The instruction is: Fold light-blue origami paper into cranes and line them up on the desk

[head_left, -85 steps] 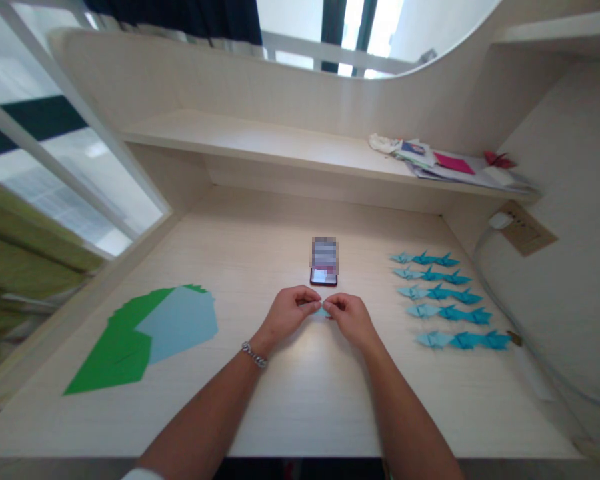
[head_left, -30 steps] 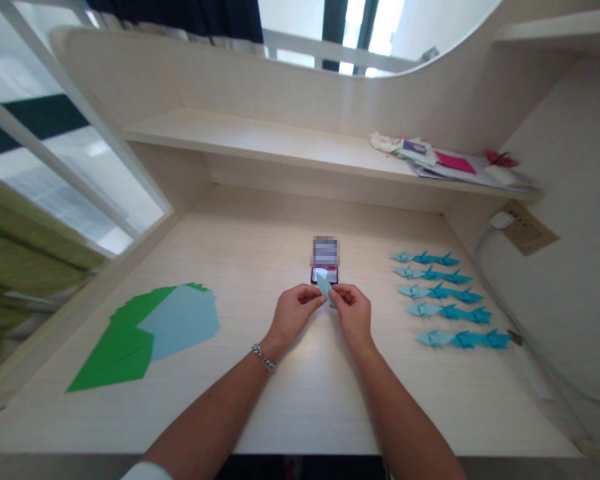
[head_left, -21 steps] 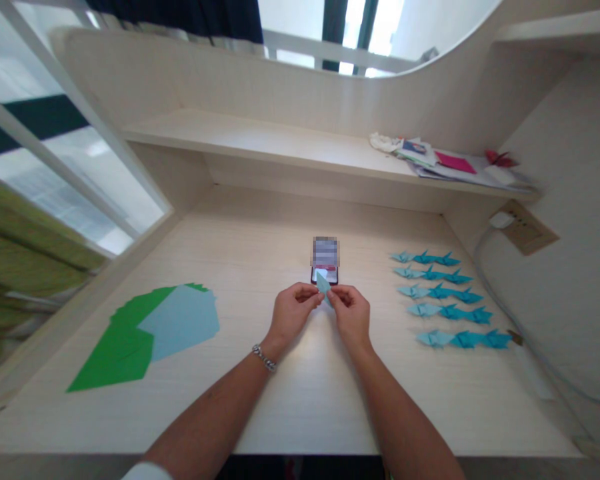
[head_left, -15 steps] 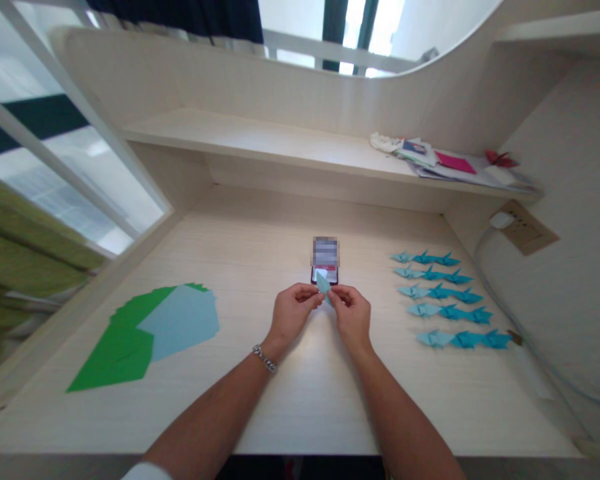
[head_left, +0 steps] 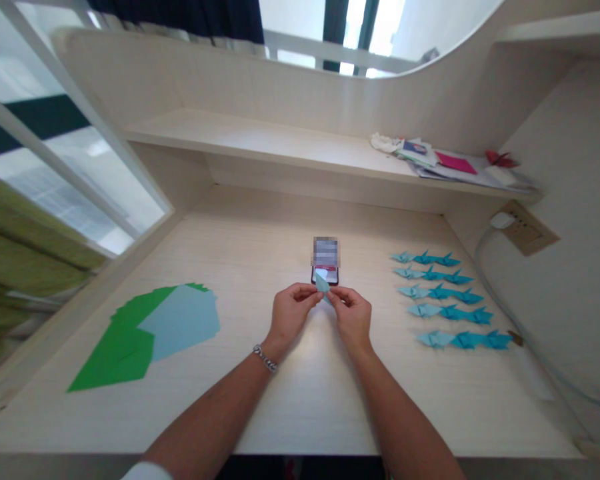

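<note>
A small piece of folded light-blue paper [head_left: 322, 283], pointed at its upper end, is held between both hands just in front of the phone. My left hand [head_left: 295, 309] pinches its lower left side with thumb and fingers. On the other side, my right hand [head_left: 351, 312] grips the lower right with thumb and forefinger. Behind the paper lies a phone [head_left: 325, 257] with its screen lit. To the right stand several rows of folded paper cranes [head_left: 441, 291] in light and deeper blue. The fingers hide the paper's lower end.
Fanned green paper sheets [head_left: 115, 353] and light-blue sheets [head_left: 187, 320] lie on the desk [head_left: 260, 220] at left. A shelf [head_left: 280, 143] crosses the back, with papers [head_left: 455, 162] at its right. A cable [head_left: 500, 300] runs from a wall socket [head_left: 527, 228] down the right side.
The folded paper has shifted very slightly left and tilted between the fingers. Both hands keep nearly the same place, and the things on the desk have not moved.
</note>
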A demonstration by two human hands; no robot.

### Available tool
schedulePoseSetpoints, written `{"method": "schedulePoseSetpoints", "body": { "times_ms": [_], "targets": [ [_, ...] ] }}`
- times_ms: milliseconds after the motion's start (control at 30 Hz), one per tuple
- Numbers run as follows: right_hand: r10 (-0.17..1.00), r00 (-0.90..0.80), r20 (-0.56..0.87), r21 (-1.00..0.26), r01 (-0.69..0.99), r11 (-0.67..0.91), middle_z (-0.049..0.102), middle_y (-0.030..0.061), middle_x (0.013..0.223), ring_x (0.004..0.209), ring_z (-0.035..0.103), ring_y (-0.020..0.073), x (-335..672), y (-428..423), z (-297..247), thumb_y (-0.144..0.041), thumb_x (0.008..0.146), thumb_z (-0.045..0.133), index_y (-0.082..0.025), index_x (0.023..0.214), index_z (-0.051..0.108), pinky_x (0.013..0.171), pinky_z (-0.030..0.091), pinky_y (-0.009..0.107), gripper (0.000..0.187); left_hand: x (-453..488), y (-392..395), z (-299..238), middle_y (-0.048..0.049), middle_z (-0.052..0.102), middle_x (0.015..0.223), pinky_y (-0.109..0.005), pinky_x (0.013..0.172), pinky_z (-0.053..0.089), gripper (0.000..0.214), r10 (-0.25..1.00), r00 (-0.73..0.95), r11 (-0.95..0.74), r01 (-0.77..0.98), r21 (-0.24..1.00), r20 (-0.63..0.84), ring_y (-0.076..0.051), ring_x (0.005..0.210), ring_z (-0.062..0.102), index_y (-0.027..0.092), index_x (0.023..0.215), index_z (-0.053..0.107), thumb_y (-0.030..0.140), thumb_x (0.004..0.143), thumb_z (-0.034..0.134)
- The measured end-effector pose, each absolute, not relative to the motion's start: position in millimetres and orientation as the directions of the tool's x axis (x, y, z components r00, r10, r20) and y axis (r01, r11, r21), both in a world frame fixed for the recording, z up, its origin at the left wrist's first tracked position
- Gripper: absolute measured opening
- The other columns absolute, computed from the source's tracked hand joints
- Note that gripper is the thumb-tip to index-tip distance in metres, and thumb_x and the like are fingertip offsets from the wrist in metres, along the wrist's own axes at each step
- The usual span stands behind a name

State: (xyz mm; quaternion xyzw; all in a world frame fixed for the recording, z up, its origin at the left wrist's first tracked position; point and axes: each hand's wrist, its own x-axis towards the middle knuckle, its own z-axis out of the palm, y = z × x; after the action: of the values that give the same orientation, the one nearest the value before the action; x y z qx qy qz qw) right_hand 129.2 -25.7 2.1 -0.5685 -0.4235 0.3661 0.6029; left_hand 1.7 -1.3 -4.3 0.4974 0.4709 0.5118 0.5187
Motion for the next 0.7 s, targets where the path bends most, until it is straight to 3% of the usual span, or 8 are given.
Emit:
{"method": "schedulePoseSetpoints", "body": {
  "times_ms": [300, 567, 700],
  "targets": [
    [0.957, 0.287, 0.051, -0.999, 0.014, 0.049, 0.071, 0.0063, 0.082, 0.077, 0.065, 0.0198, 134.0, -21.3, -2.8, -0.030, 0.068, 0.069, -0.016, 0.082, 0.069, 0.071, 0.051, 0.031, 0.019, -0.8, -1.6, -0.1, -0.0061, 0.071, 0.081, -0.029, 0.070, 0.051, 0.021, 0.994, 0.036, -0.104, 0.066, 0.992, 0.102, -0.017, 0.073, 0.065, 0.015, 0.083, 0.070, 0.031, 0.071, 0.069],
    [0.954, 0.269, 0.134, -0.972, 0.224, 0.073, 0.068, 0.0045, 0.078, 0.071, 0.061, 0.0176, 138.5, -23.9, 3.1, -0.033, 0.071, 0.065, -0.016, 0.078, 0.067, 0.067, 0.049, 0.029, 0.019, -0.4, -2.3, 0.8, -0.0062, 0.071, 0.082, -0.030, 0.073, 0.051, 0.022, 0.994, 0.032, -0.111, 0.062, 0.992, 0.109, -0.018, 0.075, 0.065, 0.015, 0.084, 0.070, 0.033, 0.071, 0.070],
    [0.952, 0.271, 0.145, -0.969, 0.231, 0.083, 0.067, 0.0040, 0.075, 0.067, 0.059, 0.0164, 136.6, -24.6, 1.7, -0.034, 0.073, 0.063, -0.015, 0.079, 0.066, 0.065, 0.047, 0.028, 0.020, -0.4, -3.3, 1.3, -0.0067, 0.071, 0.081, -0.030, 0.073, 0.051, 0.022, 0.994, 0.015, -0.109, 0.070, 0.992, 0.108, -0.018, 0.075, 0.065, 0.015, 0.082, 0.070, 0.033, 0.070, 0.070]
  ]
}}
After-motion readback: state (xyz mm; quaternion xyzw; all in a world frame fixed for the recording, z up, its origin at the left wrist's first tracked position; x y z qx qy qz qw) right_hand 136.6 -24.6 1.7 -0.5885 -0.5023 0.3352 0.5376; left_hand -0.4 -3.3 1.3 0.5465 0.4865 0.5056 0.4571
